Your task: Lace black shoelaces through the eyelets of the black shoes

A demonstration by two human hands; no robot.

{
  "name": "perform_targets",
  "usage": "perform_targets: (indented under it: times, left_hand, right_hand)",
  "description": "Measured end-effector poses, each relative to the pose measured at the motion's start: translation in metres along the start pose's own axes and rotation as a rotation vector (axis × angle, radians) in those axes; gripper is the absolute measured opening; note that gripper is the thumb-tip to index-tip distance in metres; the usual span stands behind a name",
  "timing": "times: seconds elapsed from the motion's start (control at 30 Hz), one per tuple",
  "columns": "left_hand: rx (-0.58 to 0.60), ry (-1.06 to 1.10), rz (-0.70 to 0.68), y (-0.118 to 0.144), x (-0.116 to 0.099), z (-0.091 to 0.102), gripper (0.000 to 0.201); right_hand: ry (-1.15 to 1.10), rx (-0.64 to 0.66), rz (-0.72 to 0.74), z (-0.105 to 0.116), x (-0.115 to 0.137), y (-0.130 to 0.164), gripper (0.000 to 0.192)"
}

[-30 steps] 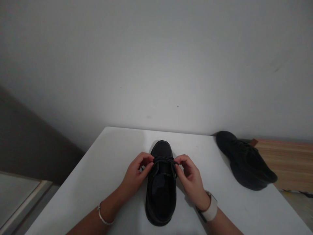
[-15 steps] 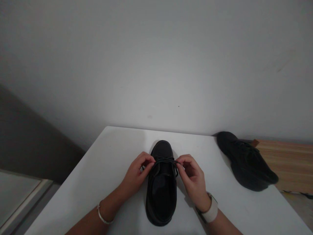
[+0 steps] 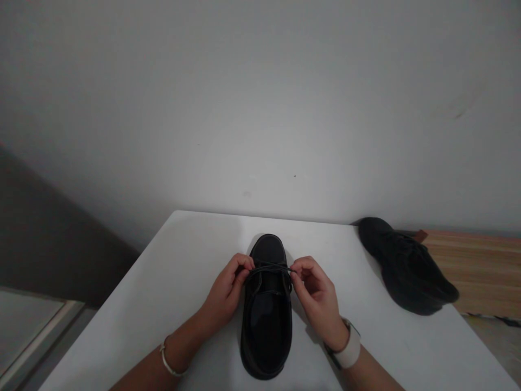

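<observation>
A black lace-up shoe (image 3: 266, 320) rests upright on the white table, its toe pointing away from me and its opening facing up. Dark shoelaces (image 3: 271, 266) stretch across its front between my two hands. On the left of the shoe, my left hand (image 3: 228, 285) pinches the lace between thumb and forefinger. Opposite it, my right hand (image 3: 319, 290) pinches the lace at the shoe's right edge in the same way. Whether the laces form a knot or loops at the middle is too small to make out.
A second black shoe (image 3: 407, 269) lies at the table's right edge. Behind the white table (image 3: 195, 233) stands a grey wall (image 3: 260, 108). A wood-grain board (image 3: 480, 266) lies beyond the second shoe. A pale-edged panel (image 3: 32, 326) is at lower left.
Both hands stay pinched on the lace, with the lace between them looking a little straighter. The whole view has shifted slightly; the second shoe stays in its place.
</observation>
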State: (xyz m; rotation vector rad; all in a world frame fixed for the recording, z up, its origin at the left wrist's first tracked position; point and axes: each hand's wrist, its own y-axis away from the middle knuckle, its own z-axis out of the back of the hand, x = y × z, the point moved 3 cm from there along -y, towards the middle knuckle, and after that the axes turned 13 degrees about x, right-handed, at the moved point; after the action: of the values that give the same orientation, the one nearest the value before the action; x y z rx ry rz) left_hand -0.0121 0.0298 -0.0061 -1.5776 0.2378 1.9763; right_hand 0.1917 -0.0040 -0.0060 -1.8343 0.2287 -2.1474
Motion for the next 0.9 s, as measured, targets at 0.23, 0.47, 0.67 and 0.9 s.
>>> perform_targets:
  times: [0.23, 0.47, 0.67, 0.9]
  left_hand:
    - [-0.016, 0.037, 0.072, 0.0034, 0.0082, -0.0016, 0.02]
    - [-0.012, 0.075, 0.099, 0.0033, 0.0045, -0.0002, 0.017]
    - [0.012, 0.07, 0.11, 0.004, 0.0029, -0.0008, 0.015]
    - [-0.169, -0.014, 0.102, 0.0011, 0.0029, 0.0069, 0.008]
  right_hand:
    - [0.102, 0.002, 0.014, 0.0005, -0.0003, -0.0004, 0.006]
    - [0.191, -0.02, 0.025, 0.0016, -0.0022, -0.0034, 0.009]
    - [0.229, -0.084, -0.006, 0.0045, -0.0022, -0.0052, 0.009]
    - [0.179, -0.154, -0.038, 0.0095, -0.0089, -0.0047, 0.009]
